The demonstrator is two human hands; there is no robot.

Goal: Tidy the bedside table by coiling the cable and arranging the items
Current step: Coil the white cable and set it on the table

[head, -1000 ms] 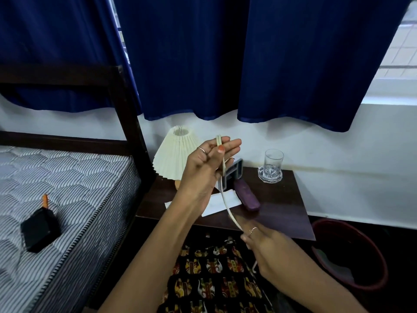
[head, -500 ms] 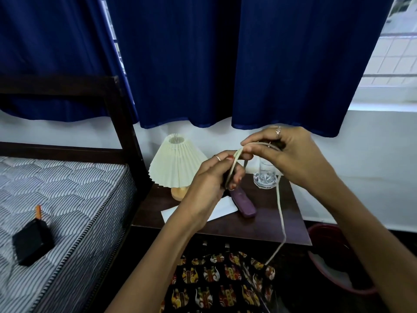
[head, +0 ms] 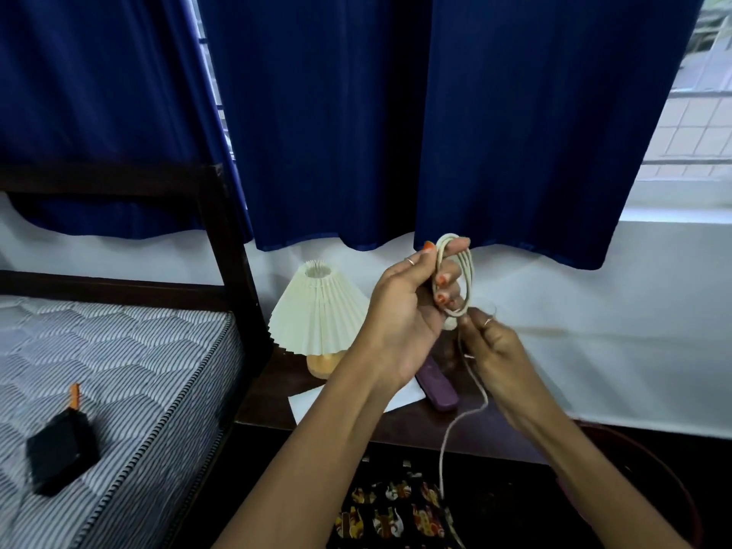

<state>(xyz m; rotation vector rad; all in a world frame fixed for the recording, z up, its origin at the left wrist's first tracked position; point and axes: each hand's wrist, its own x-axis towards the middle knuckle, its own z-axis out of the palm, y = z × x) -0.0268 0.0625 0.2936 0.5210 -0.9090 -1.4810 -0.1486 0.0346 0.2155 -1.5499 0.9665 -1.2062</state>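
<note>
My left hand (head: 412, 311) is raised above the bedside table (head: 400, 427) and grips a small coil of the cream cable (head: 469, 271), its loops wrapped over the fingers. Just below and right of the coil, my right hand (head: 495, 350) pinches the free length of that cable, which hangs down past the table's front edge toward the floor. On the dark wooden table stand a pleated cream lamp (head: 317, 311), a white sheet of paper (head: 309, 406) and a purple case (head: 437, 390). My hands hide the back right of the table.
A bed with a striped mattress (head: 119, 370) lies at the left, with a black device (head: 59, 453) on it. A dark bedpost (head: 233, 271) rises beside the table. Blue curtains (head: 356, 112) hang behind. A dark red bin (head: 653, 489) stands at the lower right.
My right hand has come down from above the coil to below it, laying another loop over my left hand's fingers. The view has shifted slightly upward.
</note>
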